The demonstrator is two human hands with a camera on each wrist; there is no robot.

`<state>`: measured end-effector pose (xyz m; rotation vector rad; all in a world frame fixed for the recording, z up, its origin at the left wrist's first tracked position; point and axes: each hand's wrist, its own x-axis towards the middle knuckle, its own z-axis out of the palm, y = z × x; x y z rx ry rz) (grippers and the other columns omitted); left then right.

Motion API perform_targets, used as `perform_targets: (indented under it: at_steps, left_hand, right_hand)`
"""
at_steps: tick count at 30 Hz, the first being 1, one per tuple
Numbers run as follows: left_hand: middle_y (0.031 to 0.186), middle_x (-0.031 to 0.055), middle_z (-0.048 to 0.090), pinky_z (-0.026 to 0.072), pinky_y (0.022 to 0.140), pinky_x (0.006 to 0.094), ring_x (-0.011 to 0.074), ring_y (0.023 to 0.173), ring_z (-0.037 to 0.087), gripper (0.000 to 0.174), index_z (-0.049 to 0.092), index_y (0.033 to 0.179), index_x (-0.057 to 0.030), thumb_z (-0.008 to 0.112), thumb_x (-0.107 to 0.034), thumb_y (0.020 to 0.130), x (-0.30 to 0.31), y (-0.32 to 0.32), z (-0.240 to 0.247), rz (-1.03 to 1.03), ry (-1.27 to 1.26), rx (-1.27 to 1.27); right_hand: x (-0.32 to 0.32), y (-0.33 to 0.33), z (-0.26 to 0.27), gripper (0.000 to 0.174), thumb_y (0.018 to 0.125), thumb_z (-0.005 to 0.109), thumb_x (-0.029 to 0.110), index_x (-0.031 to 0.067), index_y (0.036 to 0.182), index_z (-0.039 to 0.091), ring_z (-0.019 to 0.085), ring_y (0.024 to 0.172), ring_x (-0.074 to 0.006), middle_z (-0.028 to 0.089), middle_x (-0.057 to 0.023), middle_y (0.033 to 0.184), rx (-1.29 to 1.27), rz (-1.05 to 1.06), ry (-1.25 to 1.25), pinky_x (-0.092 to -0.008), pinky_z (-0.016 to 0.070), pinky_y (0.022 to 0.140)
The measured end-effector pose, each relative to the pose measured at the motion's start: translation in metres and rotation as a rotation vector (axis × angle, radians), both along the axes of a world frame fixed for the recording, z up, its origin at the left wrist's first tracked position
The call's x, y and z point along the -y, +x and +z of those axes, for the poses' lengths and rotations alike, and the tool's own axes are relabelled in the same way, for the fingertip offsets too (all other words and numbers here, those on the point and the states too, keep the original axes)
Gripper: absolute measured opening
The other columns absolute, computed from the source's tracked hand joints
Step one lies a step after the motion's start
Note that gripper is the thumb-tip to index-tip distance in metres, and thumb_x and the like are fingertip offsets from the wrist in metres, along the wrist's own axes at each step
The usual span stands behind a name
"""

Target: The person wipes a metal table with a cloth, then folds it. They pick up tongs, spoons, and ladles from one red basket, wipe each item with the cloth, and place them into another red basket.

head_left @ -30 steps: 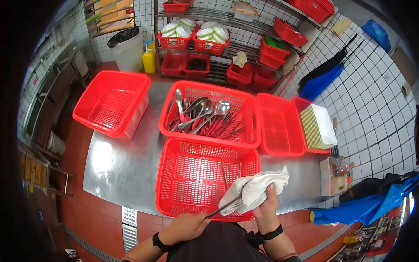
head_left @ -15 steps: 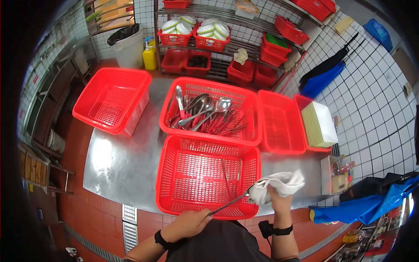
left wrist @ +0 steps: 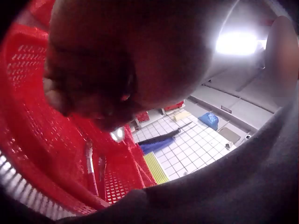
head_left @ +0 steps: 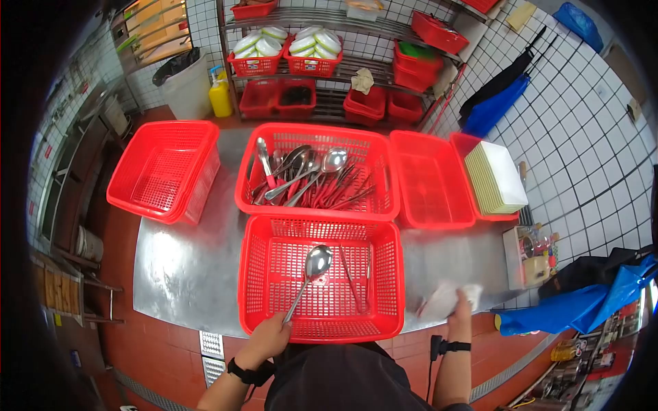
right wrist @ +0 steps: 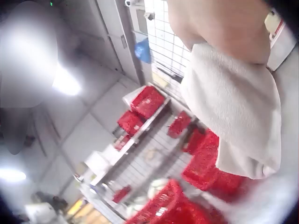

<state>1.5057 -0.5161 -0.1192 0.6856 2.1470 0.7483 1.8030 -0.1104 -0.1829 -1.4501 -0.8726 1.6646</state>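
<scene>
My left hand (head_left: 269, 337) grips the handle end of a large metal spoon (head_left: 318, 262), its bowl up over the near red basket (head_left: 322, 330). Inside that basket lie two thin utensils (head_left: 351, 277). To the right, my right hand (head_left: 462, 309) holds a white cloth (head_left: 439, 301), blurred in the head view, over the metal table. In the right wrist view the cloth (right wrist: 233, 102) hangs from the hand (right wrist: 224, 28). The left wrist view shows the hand (left wrist: 121, 56) dark and close, hiding the spoon's handle.
Behind the near basket, another red basket (head_left: 319, 133) holds ladles, spoons and red-handled utensils. Stacked red baskets (head_left: 164, 164) stand left on the metal table (head_left: 185, 274). At right are a red tray (head_left: 433, 181), stacked pale trays (head_left: 497, 178) and a condiment box (head_left: 514, 257).
The spoon's bowl has come out of the cloth and swung left and upward. My left hand has moved left; the right hand with the cloth is farther right, apart from the spoon.
</scene>
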Motion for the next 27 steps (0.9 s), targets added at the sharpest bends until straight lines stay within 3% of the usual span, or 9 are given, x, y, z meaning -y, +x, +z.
perform_targets:
  at_steps: [3, 7, 9, 13, 15, 18, 20, 21, 27]
  left_hand:
    - [0.104, 0.0268, 0.065, 0.0493, 0.081, 0.0498, 0.0438, 0.096, 0.063, 0.033, 0.057, 0.116, 0.001, 0.051, -0.024, 0.096, -0.009, -0.007, -0.005, -0.023, 0.038, 0.066]
    - [0.112, 0.0248, 0.064, 0.0494, 0.086, 0.0455, 0.0402, 0.103, 0.063, 0.039, 0.051, 0.126, 0.002, 0.052, -0.022, 0.096, -0.019, -0.009, -0.052, 0.026, 0.037, 0.246]
    - [0.122, 0.0247, 0.061, 0.0478, 0.094, 0.0423, 0.0375, 0.11, 0.062, 0.051, 0.039, 0.14, 0.0015, 0.054, -0.019, 0.095, -0.036, -0.009, -0.054, -0.081, 0.001, 0.57]
    - [0.131, 0.0263, 0.054, 0.0465, 0.097, 0.0427, 0.0376, 0.113, 0.06, 0.067, 0.024, 0.149, -0.0003, 0.056, -0.018, 0.093, -0.06, 0.011, -0.057, -0.225, 0.21, 0.272]
    - [0.137, 0.0274, 0.049, 0.0451, 0.1, 0.0425, 0.0381, 0.116, 0.058, 0.076, 0.015, 0.151, -0.0008, 0.058, -0.02, 0.092, -0.069, 0.014, -0.064, -0.321, 0.136, 0.244]
    - [0.135, 0.0268, 0.051, 0.0437, 0.102, 0.0417, 0.0372, 0.12, 0.056, 0.078, 0.013, 0.151, -0.0013, 0.058, -0.022, 0.09, -0.086, 0.017, -0.029, -0.332, -0.14, 0.241]
    - [0.133, 0.0271, 0.053, 0.0439, 0.101, 0.0416, 0.0369, 0.119, 0.057, 0.075, 0.017, 0.15, -0.001, 0.058, -0.022, 0.09, -0.076, 0.017, -0.058, -0.295, -0.03, 0.248]
    - [0.13, 0.0273, 0.055, 0.0441, 0.101, 0.0416, 0.0366, 0.118, 0.057, 0.073, 0.021, 0.149, -0.0007, 0.058, -0.022, 0.09, -0.078, 0.016, -0.053, -0.252, 0.082, 0.256]
    - [0.122, 0.0254, 0.059, 0.0456, 0.097, 0.0393, 0.0345, 0.112, 0.061, 0.055, 0.043, 0.138, 0.0007, 0.058, -0.023, 0.091, -0.063, 0.006, -0.016, 0.001, 0.066, 0.236]
  right_hand:
    - [0.012, 0.022, -0.09, 0.054, 0.087, 0.064, 0.014, -0.0077, 0.132, 0.043, 0.057, 0.116, -0.03, 0.056, -0.0181, 0.128, 0.335, 0.099, -0.127, -0.0386, 0.0491, 0.096]
    - [0.035, 0.016, -0.112, 0.054, 0.085, 0.062, 0.009, -0.0095, 0.132, 0.042, 0.056, 0.117, -0.0297, 0.055, -0.019, 0.128, 0.193, 0.05, 0.048, -0.038, 0.0474, 0.096]
    - [0.032, 0.019, -0.125, 0.054, 0.084, 0.061, 0.007, -0.0102, 0.132, 0.042, 0.056, 0.116, -0.0302, 0.054, -0.0202, 0.127, 0.265, 0.139, 0.232, -0.0383, 0.046, 0.097]
    - [0.045, 0.003, -0.101, 0.055, 0.083, 0.061, 0.01, -0.0092, 0.131, 0.043, 0.056, 0.116, -0.0314, 0.055, -0.0218, 0.127, 0.451, 0.074, 0.231, -0.0383, 0.0445, 0.098]
    - [0.047, 0.003, -0.099, 0.054, 0.082, 0.061, 0.011, -0.0076, 0.13, 0.046, 0.056, 0.115, -0.0311, 0.056, -0.0202, 0.126, 0.535, 0.064, 0.243, -0.0379, 0.0438, 0.098]
    - [0.046, 0.005, -0.102, 0.059, 0.085, 0.061, 0.015, -0.0115, 0.133, 0.038, 0.055, 0.12, -0.0375, 0.055, -0.0295, 0.128, 0.606, 0.133, 0.239, -0.0407, 0.0435, 0.1]
    - [0.047, 0.007, -0.102, 0.06, 0.085, 0.062, 0.017, -0.0111, 0.132, 0.039, 0.055, 0.12, -0.0382, 0.055, -0.0298, 0.128, 0.627, 0.129, 0.236, -0.041, 0.0436, 0.1]
    - [0.047, 0.007, -0.101, 0.06, 0.085, 0.062, 0.017, -0.0111, 0.132, 0.039, 0.055, 0.12, -0.0382, 0.055, -0.0298, 0.128, 0.627, 0.126, 0.237, -0.041, 0.0436, 0.1]
    - [0.048, 0.0, -0.095, 0.056, 0.083, 0.062, 0.016, -0.011, 0.129, 0.044, 0.057, 0.117, -0.0386, 0.058, -0.0292, 0.124, 0.633, 0.123, 0.286, -0.0413, 0.0436, 0.1]
